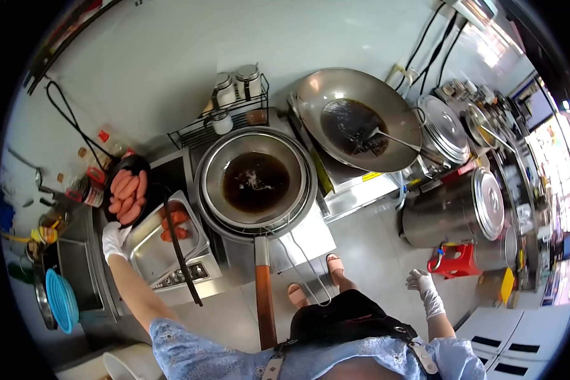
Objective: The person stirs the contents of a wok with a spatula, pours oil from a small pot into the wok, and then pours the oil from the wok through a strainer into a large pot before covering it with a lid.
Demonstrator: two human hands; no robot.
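At the left, my left hand (113,241) in a white glove is closed at the near edge of a black plate (128,222), its fingertips partly hidden. Several pink sausages (128,192) are heaped on the plate. Right beside this hand is a rectangular metal tray (147,251) with a few reddish pieces of meat (174,226). A pair of long dark chopsticks (182,253) lies across the tray. My right hand (425,290), also gloved, hangs over the floor at the right with its fingers apart and nothing in them.
A strainer (212,183) with a wooden handle (265,304) sits over a pot of dark liquid. A wok (316,88) with dark liquid and a ladle (396,138) stands behind to the right. Tall lidded pots (446,209), a red stool (453,261) and a sink (82,272) flank me.
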